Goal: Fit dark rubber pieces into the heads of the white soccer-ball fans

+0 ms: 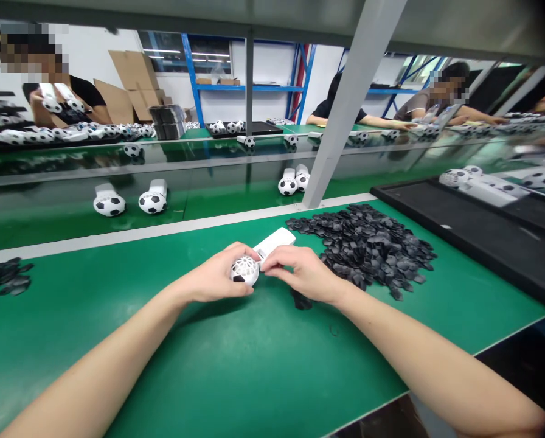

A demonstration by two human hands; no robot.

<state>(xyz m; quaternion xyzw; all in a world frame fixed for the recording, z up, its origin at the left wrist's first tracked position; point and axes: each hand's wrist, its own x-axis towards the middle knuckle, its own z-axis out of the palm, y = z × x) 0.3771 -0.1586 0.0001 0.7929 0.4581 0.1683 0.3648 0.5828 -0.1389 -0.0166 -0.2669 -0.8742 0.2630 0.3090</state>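
My left hand (215, 272) is wrapped round the ball end of a white device with a football-patterned head (245, 266). Its white handle (279, 241) points away to the upper right. On the ball, a white lattice faces up, and one black patch shows low on its near side. Close beside the ball, my right hand (302, 271) is closed in a pinch; whatever lies between its fingertips is too small to make out. Just right of that hand spreads a heap of small black flat pieces (368, 243), with several more lying under its wrist.
Another cluster of black pieces (8, 280) lies at the left edge. Beyond the bench runs a green conveyor (218, 201) carrying football devices (152, 198). A grey post (340, 121) rises at the bench's back edge. Right stands a black tray (473, 225). Co-workers sit across.
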